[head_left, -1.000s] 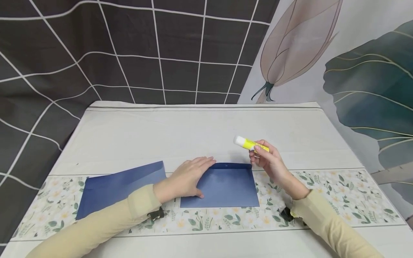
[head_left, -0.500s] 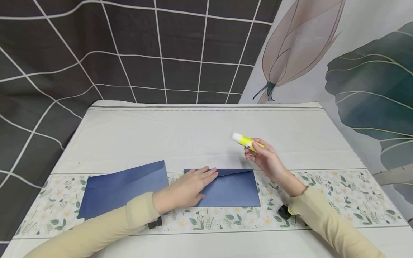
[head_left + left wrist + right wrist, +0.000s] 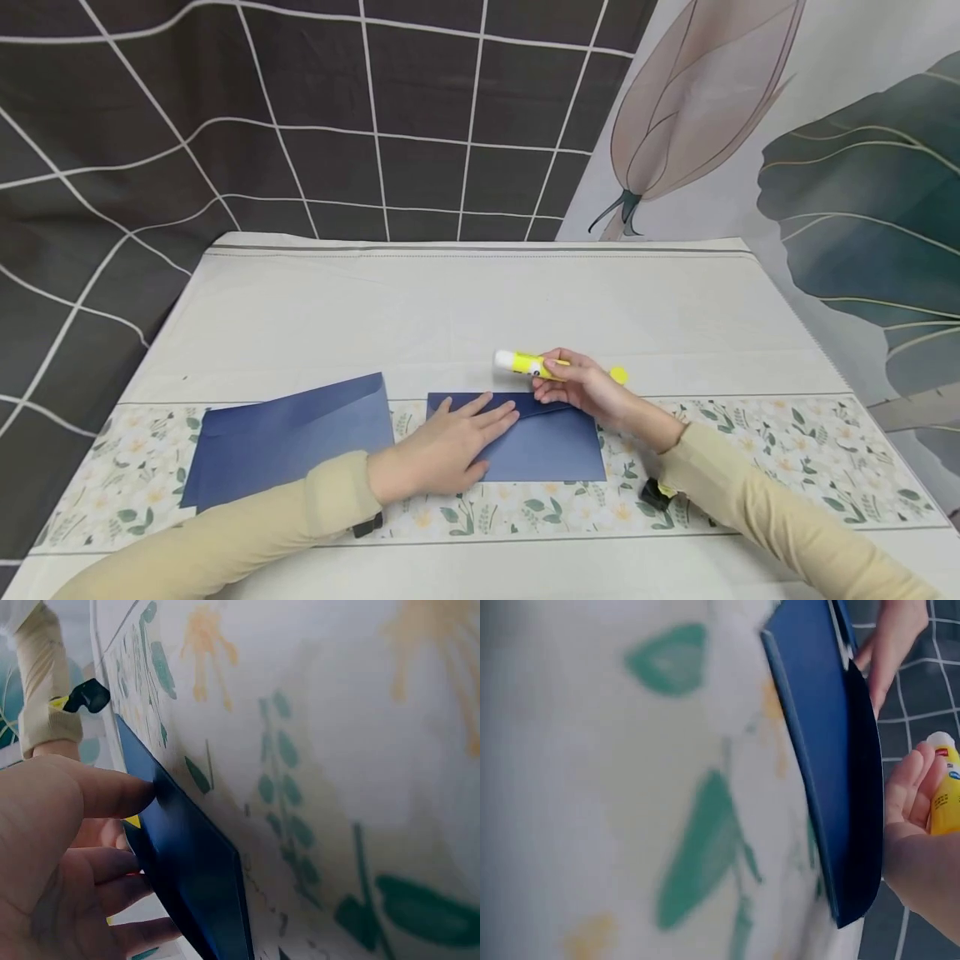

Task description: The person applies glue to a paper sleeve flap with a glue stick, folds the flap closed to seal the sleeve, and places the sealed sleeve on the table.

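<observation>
A dark blue envelope (image 3: 543, 450) lies in the middle of the patterned band, its flap folded down over the top edge. My left hand (image 3: 446, 446) rests on its left part, fingers spread and straight across the flap. In the left wrist view, the thumb and fingertips of the left hand (image 3: 60, 840) touch the envelope (image 3: 195, 870). My right hand (image 3: 581, 387) grips a yellow glue stick (image 3: 528, 364), white end pointing left, above the envelope's upper edge. The right wrist view shows the flap standing slightly off the envelope (image 3: 817, 727), beside the held glue stick (image 3: 946, 795).
More blue envelopes (image 3: 288, 437) lie overlapping at the left, partly under the left sleeve. A small round yellow thing (image 3: 618, 375) shows just behind the right hand. The table (image 3: 360, 308) bears a white cloth with a floral band, and curtains hang behind.
The envelope's raised flap has been folded down, and my left hand has shifted onto it. My right hand has moved left and down with the glue stick, uncovering the small yellow thing.
</observation>
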Motion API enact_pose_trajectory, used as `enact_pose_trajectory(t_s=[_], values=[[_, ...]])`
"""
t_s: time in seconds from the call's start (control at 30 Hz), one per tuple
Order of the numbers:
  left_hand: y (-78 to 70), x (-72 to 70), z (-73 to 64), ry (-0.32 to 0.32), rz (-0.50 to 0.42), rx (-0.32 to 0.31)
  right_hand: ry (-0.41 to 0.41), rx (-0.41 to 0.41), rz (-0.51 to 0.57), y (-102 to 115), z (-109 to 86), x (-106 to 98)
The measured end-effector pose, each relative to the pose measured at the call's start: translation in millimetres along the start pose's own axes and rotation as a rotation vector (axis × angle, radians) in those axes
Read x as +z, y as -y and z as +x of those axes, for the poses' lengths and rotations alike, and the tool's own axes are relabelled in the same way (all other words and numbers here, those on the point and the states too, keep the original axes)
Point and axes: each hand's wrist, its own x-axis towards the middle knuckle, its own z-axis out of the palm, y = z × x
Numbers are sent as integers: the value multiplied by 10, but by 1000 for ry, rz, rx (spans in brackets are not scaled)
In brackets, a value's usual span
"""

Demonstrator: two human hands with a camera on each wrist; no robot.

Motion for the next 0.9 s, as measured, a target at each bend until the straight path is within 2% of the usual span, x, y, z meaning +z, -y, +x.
enact_pose_trajectory(t_s=[0.4, 0.67, 0.9], values=[[-48, 27, 10, 5, 37, -13, 24, 61, -67, -69, 24, 8], [-60, 55, 0, -5, 26, -23, 23, 63, -108, -114, 30, 6], [-79, 60, 19, 15, 28, -36, 51, 39, -166, -164, 10, 10]])
